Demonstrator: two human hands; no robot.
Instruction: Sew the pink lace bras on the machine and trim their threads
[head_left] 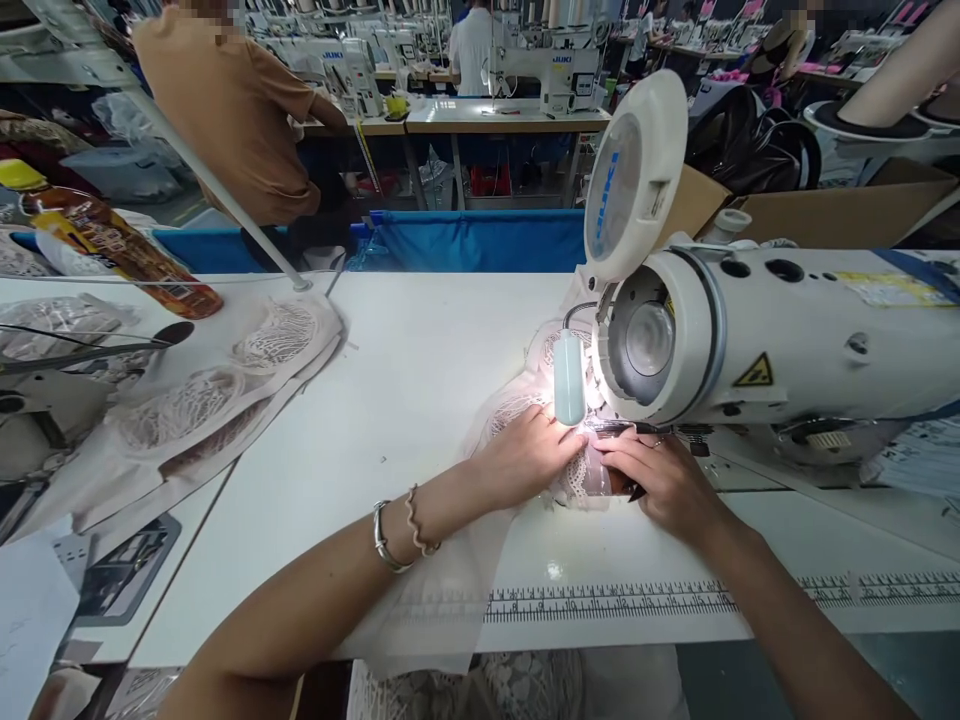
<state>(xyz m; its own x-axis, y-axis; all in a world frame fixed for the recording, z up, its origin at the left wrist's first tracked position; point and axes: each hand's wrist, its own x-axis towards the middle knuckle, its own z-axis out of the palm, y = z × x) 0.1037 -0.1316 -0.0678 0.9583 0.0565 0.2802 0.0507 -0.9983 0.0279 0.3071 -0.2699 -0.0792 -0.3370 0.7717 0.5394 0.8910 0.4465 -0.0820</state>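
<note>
You had both hands flat on the lace piece [581,478] under the sewing machine [750,340] head near the worktop's [420,380] right edge, left hand [529,455] spread, right hand [660,480] pinching its edge; feeding evenly and keeping fingertips off the needle line would have served you best.

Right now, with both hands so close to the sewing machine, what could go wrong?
1. The left hand and right hand press the lace fabric right under the sewing machine head, so a fingertip might slip toward the needle area, which is hidden in glare.
2. The bracelets rest on loose sheer fabric and could perhaps snag it.
</note>
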